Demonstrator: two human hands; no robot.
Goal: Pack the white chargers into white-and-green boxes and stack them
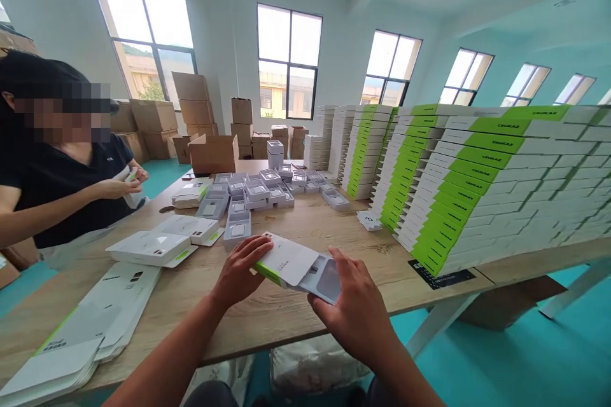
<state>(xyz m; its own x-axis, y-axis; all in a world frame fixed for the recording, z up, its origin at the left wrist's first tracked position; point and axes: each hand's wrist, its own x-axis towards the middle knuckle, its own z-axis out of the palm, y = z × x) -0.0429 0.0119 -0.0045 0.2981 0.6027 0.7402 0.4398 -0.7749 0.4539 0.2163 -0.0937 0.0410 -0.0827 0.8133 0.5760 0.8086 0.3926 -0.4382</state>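
My left hand (243,270) grips the left end of a white-and-green carton (291,259), thumb below and fingers on top. From the carton's open right end sticks out a grey plastic tray (328,278), partly inside it. My right hand (356,305) is closed around the outer end of this tray, thumb at the near side and fingers at the far side. Both are held just above the front part of the wooden table (267,324). How far the tray reaches inside the carton is hidden.
Flat unfolded cartons (90,318) lie at left, with folded white boxes (153,245) behind them. Several grey trays (258,191) are heaped mid-table. Tall stacks of finished boxes (458,191) line the right. A co-worker (62,165) at left handles a small item. A brown cardboard box (213,154) stands behind.
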